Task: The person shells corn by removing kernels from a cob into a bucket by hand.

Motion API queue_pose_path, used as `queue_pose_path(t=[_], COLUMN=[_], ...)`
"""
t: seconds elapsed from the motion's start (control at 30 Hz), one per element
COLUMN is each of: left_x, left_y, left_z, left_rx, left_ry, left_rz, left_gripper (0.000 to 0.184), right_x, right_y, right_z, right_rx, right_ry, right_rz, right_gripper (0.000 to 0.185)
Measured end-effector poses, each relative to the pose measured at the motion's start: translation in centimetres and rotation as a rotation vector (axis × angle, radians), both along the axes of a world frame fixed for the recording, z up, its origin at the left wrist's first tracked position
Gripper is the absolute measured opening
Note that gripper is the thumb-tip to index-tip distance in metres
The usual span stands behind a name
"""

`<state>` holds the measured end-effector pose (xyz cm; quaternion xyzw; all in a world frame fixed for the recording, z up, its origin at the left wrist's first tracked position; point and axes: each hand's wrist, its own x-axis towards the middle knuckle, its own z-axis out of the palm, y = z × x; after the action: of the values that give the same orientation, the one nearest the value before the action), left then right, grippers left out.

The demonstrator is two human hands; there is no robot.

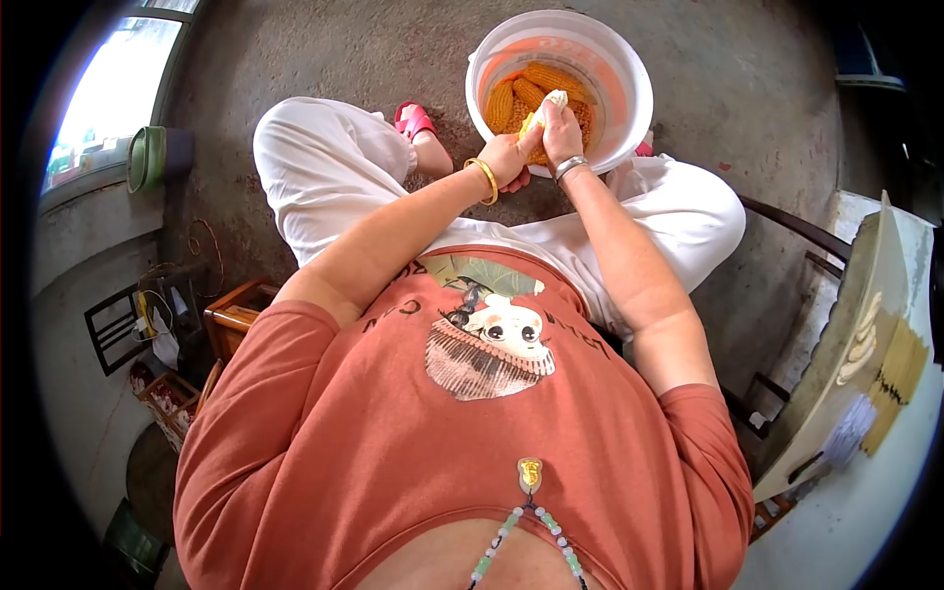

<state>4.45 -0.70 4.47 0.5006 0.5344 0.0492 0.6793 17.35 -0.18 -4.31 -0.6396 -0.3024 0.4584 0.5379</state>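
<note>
Over the near rim of a white bucket, my two hands are closed close together around a corn cob. Yellow kernels show between the hands, and a pale whitish end sticks up by my right thumb. My left hand, with a gold bangle at the wrist, wraps the lower part. My right hand, below which sits a silver bangle, grips the upper part. Inside the bucket, several yellow corn cobs lie on loose corn kernels. My fingers hide much of the held cob.
White-trousered legs spread on either side of the bucket, with a red sandal on the concrete floor. A wooden chair stands at left, near a green container. A board-topped table is at right.
</note>
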Motion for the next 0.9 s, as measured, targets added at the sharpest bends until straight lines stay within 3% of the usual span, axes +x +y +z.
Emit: queue_pose_path(t=[0.6,0.9], left_x=[0.3,0.3], left_y=[-0.2,-0.2], left_z=[0.5,0.5], left_rx=[0.059,0.032], left_ry=[0.067,0.028], left_rz=[-0.011,-0.012], left_gripper=[0.061,0.062], right_x=[0.3,0.0], right_y=[-0.4,-0.6], right_z=[-0.6,0.9], right_rx=[-0.019,-0.025], right_ry=[0.297,0.271], right_rz=[0.005,-0.002], right_gripper=[0.040,0.036])
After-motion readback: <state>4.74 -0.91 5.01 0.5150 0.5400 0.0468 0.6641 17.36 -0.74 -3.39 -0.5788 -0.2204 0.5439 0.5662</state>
